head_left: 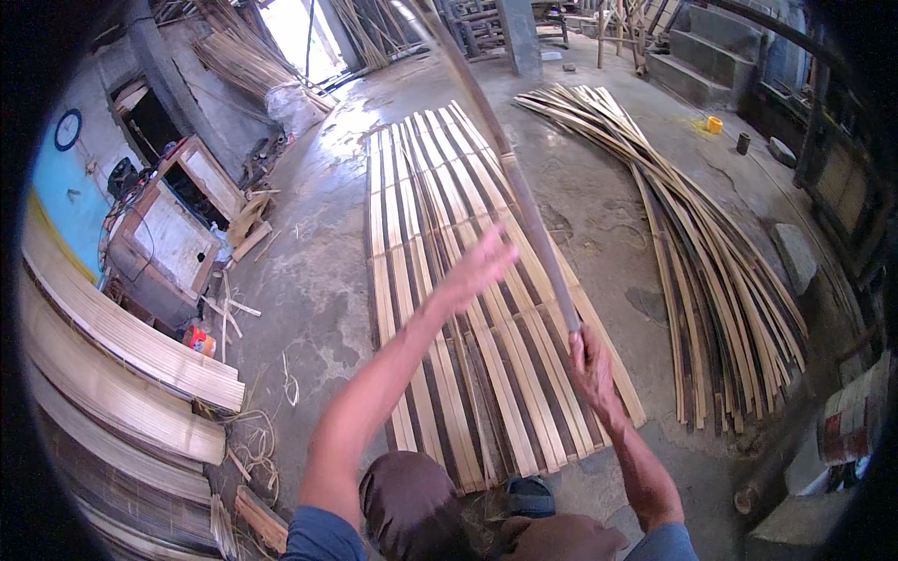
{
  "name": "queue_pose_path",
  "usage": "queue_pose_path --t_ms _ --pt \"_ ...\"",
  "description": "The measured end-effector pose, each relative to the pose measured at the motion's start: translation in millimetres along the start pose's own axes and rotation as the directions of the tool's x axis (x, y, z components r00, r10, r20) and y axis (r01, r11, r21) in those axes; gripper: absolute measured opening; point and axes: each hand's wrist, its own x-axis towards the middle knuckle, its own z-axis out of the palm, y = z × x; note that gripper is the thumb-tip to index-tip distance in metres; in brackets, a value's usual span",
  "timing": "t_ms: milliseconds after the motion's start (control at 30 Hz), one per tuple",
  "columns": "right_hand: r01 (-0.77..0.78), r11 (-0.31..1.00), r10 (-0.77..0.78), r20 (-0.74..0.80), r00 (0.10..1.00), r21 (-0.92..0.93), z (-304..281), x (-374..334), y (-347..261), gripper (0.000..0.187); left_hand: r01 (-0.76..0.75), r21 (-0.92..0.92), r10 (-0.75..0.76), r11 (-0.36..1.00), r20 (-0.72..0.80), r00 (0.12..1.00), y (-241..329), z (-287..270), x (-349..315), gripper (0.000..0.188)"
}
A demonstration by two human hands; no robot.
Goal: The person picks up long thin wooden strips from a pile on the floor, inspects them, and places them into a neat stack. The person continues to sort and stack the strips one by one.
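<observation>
My right hand (pixel 591 366) grips the near end of a long bamboo pole (pixel 510 168) that rises away from me toward the top of the picture. My left hand (pixel 479 269) is stretched out with its fingers apart, just left of the pole and not touching it. Under both hands a row of flat bamboo slats (pixel 440 280) lies side by side on the concrete floor (pixel 318 271). My knees (pixel 412 500) show at the lower edge.
A loose pile of long bamboo strips (pixel 711 262) lies to the right. Stacked bamboo mats (pixel 122 374) sit at the left, behind them a wooden cabinet (pixel 168 234). A pillar (pixel 519 37) and steps (pixel 702 56) stand at the back. A yellow cup (pixel 715 124) rests on the floor.
</observation>
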Motion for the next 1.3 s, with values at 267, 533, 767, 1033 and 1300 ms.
queue_pose_path --t_ms 267,533,767,1033,1300 --pt "-0.141 0.986 0.136 -0.056 0.989 -0.091 4 78 81 0.032 0.491 0.052 -0.472 0.87 0.377 0.797 -133 14 -201 0.063" --pt "-0.073 0.98 0.07 -0.024 0.997 -0.185 -32 66 247 0.031 0.695 -0.184 -0.539 0.695 0.506 0.673 -132 37 -374 0.076" --pt "-0.143 0.955 0.185 0.144 0.972 -0.261 -58 42 276 0.033 0.801 -0.004 -0.6 0.599 0.66 0.452 -13 69 -378 0.072" --pt "0.013 0.566 0.15 0.118 0.982 -0.824 -110 25 279 0.04 0.495 -0.068 -0.332 0.866 0.662 0.672 -25 81 -355 0.058" --pt "-0.091 0.808 0.075 -0.052 0.996 -0.582 -99 22 116 0.034 0.337 -0.14 0.015 0.931 0.937 0.35 -99 101 -313 0.077"
